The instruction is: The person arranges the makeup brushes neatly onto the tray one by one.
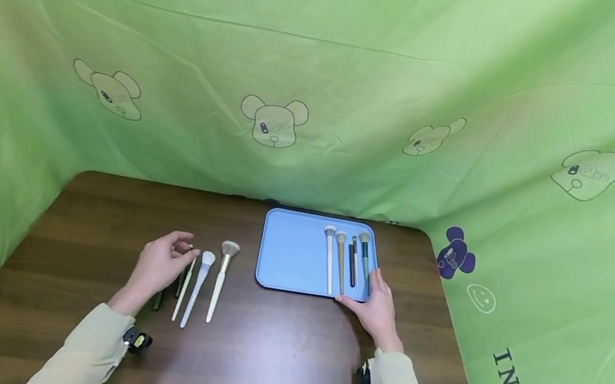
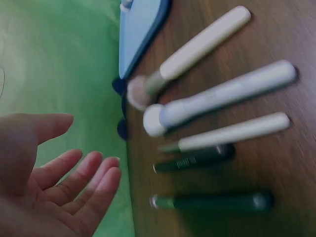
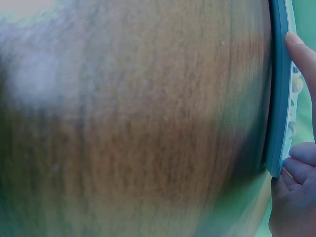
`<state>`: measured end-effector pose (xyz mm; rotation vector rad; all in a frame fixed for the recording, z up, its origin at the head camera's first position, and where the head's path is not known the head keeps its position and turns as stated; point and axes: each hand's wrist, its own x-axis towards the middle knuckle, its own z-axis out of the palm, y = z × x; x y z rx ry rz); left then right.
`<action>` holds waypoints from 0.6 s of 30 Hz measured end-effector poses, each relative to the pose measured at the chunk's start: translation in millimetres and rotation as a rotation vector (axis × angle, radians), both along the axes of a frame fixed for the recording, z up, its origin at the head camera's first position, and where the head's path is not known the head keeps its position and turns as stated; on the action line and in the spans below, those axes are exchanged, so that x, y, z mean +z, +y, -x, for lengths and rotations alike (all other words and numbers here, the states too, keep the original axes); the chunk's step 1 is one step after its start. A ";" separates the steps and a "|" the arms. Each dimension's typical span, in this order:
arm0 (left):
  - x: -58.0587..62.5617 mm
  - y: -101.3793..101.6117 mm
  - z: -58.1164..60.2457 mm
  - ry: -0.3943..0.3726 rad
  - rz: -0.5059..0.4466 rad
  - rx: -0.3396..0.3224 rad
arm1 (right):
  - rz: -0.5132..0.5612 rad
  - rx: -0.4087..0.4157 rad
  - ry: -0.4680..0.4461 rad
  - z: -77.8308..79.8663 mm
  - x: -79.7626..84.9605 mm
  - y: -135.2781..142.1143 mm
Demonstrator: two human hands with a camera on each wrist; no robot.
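My left hand (image 1: 162,260) hovers over the left end of a row of makeup brushes, its fingers loosely bent and nothing between them. In the left wrist view the row shows a cream-handled brush (image 2: 207,42), a white brush (image 2: 227,98), a thin cream-handled brush (image 2: 234,132), a short dark green brush (image 2: 197,158) and a longer dark green one (image 2: 217,201). The head view has the hand partly hiding the dark ones. My right hand (image 1: 379,311) grips the near right corner of a blue tray (image 1: 292,250), thumb on the front rim and fingers along the right side.
Several makeup brushes lie side by side in the tray's right part, among them a white-handled brush (image 1: 329,262) and a green one (image 1: 364,261). The brown wooden table (image 1: 269,360) meets a green cloth (image 1: 187,153) at its back and sides.
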<state>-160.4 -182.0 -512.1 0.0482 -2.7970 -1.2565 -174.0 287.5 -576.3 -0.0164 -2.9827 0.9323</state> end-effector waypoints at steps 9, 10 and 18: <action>-10.1 -31.3 -26.5 -0.105 0.124 0.066 | 0.001 -0.001 -0.005 -2.9 1.3 -0.1; -11.3 -34.0 -28.5 -0.114 0.130 0.071 | 0.000 -0.002 -0.006 -3.2 1.5 -0.2; -20.6 -46.1 -37.3 -0.140 0.136 0.091 | 0.003 -0.007 0.000 -2.3 4.1 -1.6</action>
